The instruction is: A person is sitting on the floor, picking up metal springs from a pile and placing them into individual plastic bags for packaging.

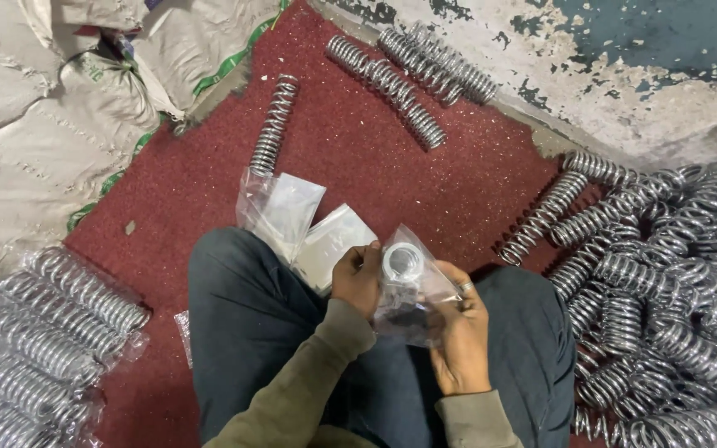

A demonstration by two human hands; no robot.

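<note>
I sit cross-legged on a red mat (358,158). My left hand (357,278) and my right hand (458,332) together hold a clear plastic bag (412,299) over my lap. A shiny coil spring (402,262) stands end-on in the bag's mouth, its round opening facing up. My left hand grips the bag's left edge by the spring. My right hand, with a ring on one finger, grips the bag's right side.
Loose springs lie heaped at the right (665,282). Bagged springs are stacked at the lower left (35,332). A few springs lie on the mat ahead (274,124) (412,75). Empty clear bags (292,216) rest by my left knee. Woven sacks (51,108) sit at the upper left.
</note>
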